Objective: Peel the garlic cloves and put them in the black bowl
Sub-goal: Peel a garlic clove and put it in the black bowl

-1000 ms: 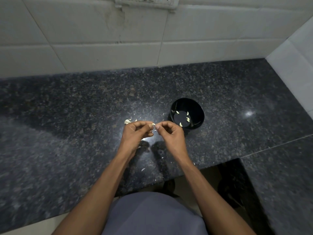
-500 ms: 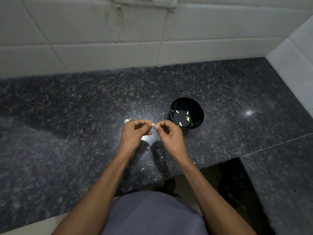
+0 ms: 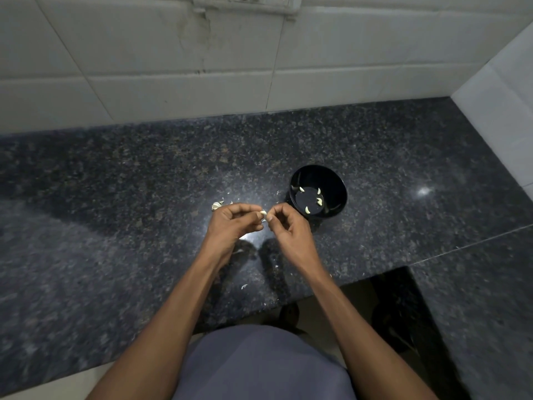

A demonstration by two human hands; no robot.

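Both forearms reach over the tabletop (image 3: pixel 115 212); left hand (image 3: pixel 230 223) and right hand (image 3: pixel 288 229), fingers curled, pinch one garlic clove (image 3: pixel 263 213) between them beside the bowl (image 3: pixel 336 180).

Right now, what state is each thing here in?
Left hand: pinching the garlic clove.
Right hand: pinching the same clove.
Black bowl: upright, a few peeled cloves inside.
Garlic pieces: loose on the granite countertop.
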